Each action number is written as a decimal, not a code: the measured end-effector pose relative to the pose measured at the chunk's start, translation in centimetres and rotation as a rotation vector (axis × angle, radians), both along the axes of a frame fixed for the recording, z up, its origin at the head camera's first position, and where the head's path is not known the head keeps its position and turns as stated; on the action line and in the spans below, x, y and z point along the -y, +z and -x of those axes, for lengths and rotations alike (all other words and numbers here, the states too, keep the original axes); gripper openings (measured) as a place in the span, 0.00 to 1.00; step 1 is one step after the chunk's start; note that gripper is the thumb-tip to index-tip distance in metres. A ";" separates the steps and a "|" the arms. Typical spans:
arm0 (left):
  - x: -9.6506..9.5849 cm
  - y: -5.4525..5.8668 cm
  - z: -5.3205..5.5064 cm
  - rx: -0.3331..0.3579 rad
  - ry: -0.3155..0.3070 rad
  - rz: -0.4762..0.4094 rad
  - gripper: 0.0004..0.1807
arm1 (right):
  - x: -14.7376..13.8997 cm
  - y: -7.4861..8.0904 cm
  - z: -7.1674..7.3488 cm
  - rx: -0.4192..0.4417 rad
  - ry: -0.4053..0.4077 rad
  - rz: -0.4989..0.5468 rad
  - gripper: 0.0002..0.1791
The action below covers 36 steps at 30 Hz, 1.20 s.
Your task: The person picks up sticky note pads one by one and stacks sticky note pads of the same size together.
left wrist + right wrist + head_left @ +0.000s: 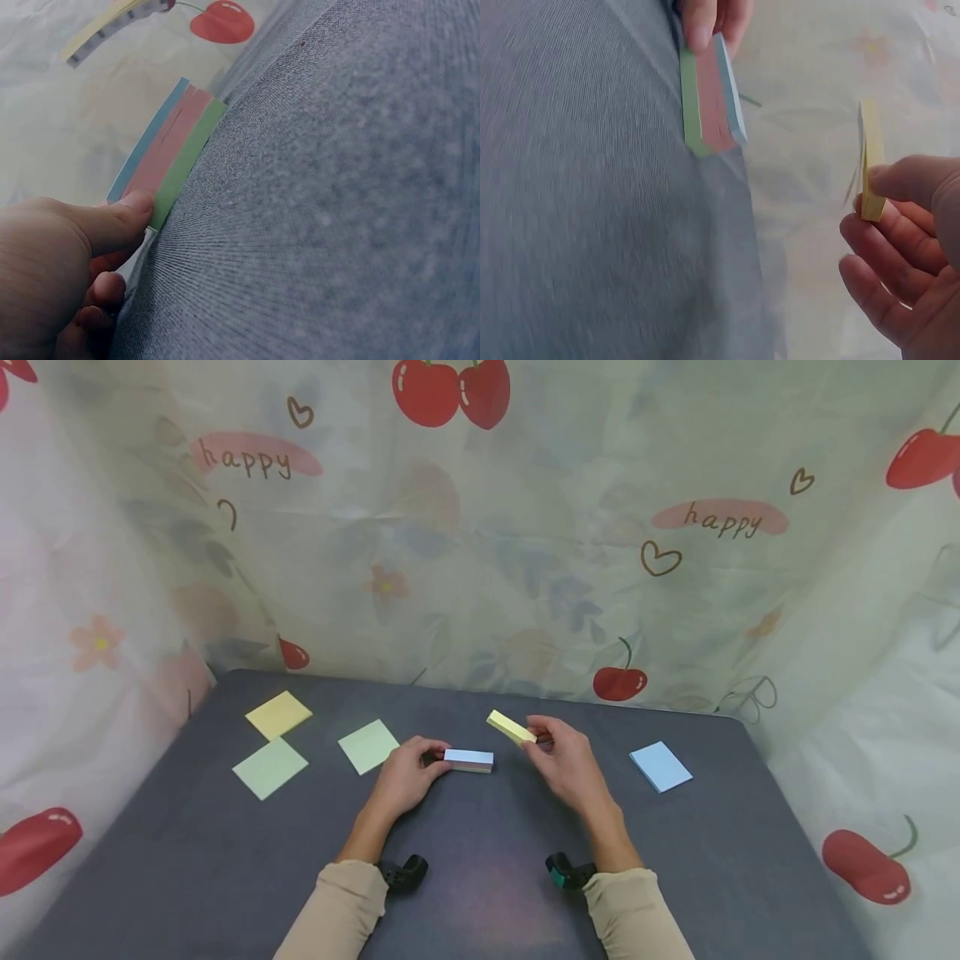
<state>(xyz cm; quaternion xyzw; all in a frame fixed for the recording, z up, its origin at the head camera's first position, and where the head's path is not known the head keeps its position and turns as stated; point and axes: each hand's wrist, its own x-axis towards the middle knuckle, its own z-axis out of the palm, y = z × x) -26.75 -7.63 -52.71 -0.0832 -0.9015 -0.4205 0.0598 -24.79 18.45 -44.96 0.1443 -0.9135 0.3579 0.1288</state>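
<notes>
A stack of sticky note pads (468, 761) stands in the middle of the table, pinched at its left end by my left hand (408, 774). Its layers, green, pink and blue, show in the left wrist view as sticky note pads (169, 146). My right hand (567, 762) holds a yellow sticky note pad (512, 727) between thumb and fingers, tilted and raised to the right of the stack. In the right wrist view the yellow pad (872, 161) is seen edge-on, apart from the stack.
On the left of the dark table (480, 893) lie a yellow pad (278, 715), a green pad (270, 768) and another green pad (367, 747). A blue pad (661, 766) lies to the right. A printed curtain (480, 552) surrounds the table's back and sides.
</notes>
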 end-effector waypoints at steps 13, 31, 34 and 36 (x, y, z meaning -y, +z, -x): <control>0.0 0.3 -0.1 0.004 -0.004 -0.005 0.13 | 2.7 -0.7 0.4 0.080 0.047 0.110 0.21; 0.1 0.4 0.0 0.028 -0.008 -0.004 0.14 | 3.6 -1.9 0.7 0.080 0.071 0.101 0.20; 0.2 0.5 0.0 0.035 -0.013 -0.006 0.15 | 3.6 -1.9 0.5 0.079 0.078 0.093 0.20; 0.2 0.6 0.1 0.038 -0.022 -0.008 0.15 | 3.6 -1.9 0.3 0.075 0.076 0.088 0.20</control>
